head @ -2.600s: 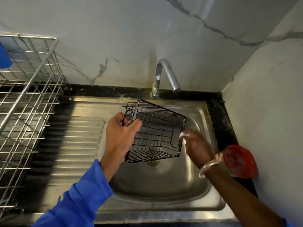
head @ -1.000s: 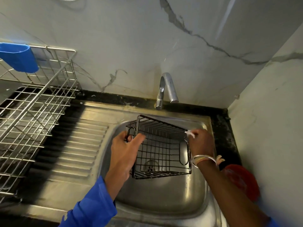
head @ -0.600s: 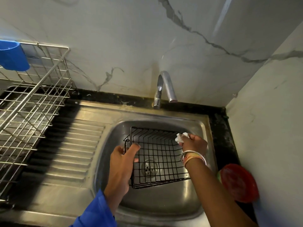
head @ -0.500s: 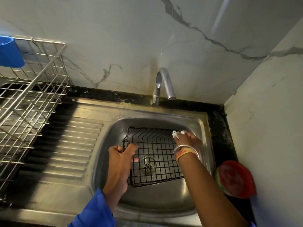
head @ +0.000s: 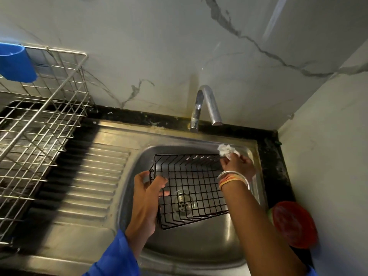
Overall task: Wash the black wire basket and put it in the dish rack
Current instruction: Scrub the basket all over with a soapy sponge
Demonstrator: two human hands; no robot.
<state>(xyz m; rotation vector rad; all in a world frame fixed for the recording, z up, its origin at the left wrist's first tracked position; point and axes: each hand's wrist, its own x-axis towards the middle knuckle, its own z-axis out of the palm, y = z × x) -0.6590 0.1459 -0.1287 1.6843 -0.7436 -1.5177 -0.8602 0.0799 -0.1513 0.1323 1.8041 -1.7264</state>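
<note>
- Black wire basket (head: pixel 191 188) is down in steel sink (head: pixel 199 246), open side up, long axis roughly left-right.
- Left hand (head: pixel 147 190) grips its left-end rim.
- Right hand (head: pixel 238 166) pinches white wad (head: pixel 226 150) at far-right corner.

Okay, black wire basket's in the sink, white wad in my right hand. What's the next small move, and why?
Probably rub the white wad along the far right corner of the black wire basket. Your right hand pinches it there, your left hand grips the left rim, and the basket lies in the sink, not in the dish rack.
</note>
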